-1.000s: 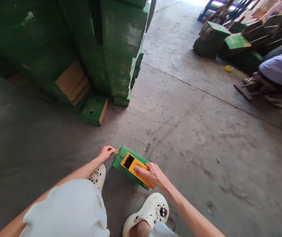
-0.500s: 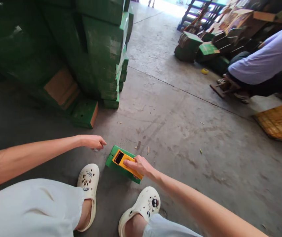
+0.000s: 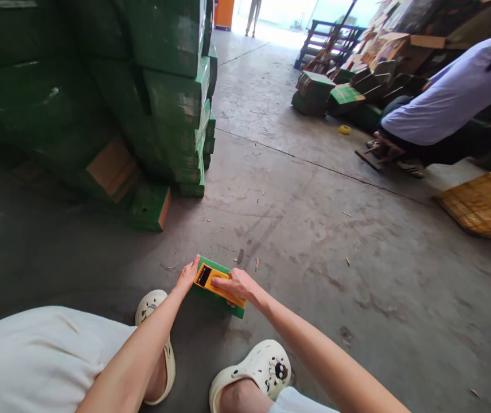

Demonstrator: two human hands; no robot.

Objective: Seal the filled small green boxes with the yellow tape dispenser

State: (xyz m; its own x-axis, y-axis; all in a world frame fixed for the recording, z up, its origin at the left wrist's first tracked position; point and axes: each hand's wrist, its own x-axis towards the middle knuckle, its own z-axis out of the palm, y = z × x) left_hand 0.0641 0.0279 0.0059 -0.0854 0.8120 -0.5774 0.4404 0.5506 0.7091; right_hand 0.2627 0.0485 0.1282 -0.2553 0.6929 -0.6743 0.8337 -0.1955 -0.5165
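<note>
The right hand (image 3: pixel 243 285) is closed around a yellow item (image 3: pixel 223 291) lying along a green box (image 3: pixel 239 312), on or just above the floor (image 3: pixel 297 241). The left hand (image 3: pixel 188 275) touches the box's end, gripping or pressing, one cannot tell. Steadying both seems the step; the next move calls for keeping them aligned

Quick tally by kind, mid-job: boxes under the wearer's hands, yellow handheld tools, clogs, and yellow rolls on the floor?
Green box: 1
Yellow handheld tool: 1
Cream clogs: 2
Yellow roll: 1
Total: 5
</note>
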